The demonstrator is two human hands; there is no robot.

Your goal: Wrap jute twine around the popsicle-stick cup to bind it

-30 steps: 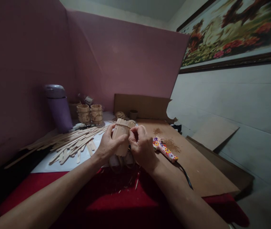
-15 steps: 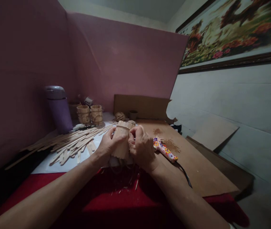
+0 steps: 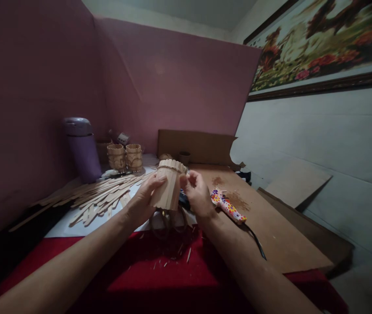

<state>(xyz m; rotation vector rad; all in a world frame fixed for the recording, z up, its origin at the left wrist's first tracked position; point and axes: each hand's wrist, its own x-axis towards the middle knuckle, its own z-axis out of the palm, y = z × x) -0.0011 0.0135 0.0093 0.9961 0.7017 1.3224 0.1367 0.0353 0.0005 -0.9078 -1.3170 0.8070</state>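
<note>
My left hand [image 3: 145, 196] is wrapped round the side of a cup made of upright wooden craft sticks [image 3: 168, 189], which it holds tilted above the table. A band of twine [image 3: 172, 167] runs round the cup just below its scalloped rim. At the cup's right side my right hand [image 3: 199, 192] pinches thumb and fingers together at the twine; its loose end is too small to make out. Dim loops [image 3: 161, 229] show beneath the cup. Between cup and right hand lies a dark object [image 3: 183, 199], partly hidden.
Loose craft sticks [image 3: 104, 196] spread over white paper at left. Behind them stand two finished stick cups [image 3: 134, 158] and a purple flask [image 3: 83, 150]. At right, a flower-patterned glue gun [image 3: 228, 207] with a black cord lies on a brown board [image 3: 271, 235]. Wood scraps dot the red cloth [image 3: 159, 270].
The cup has been raised slightly and turned in my left hand. My right hand has moved up from the cup's side towards the twine band, baring more of the cup.
</note>
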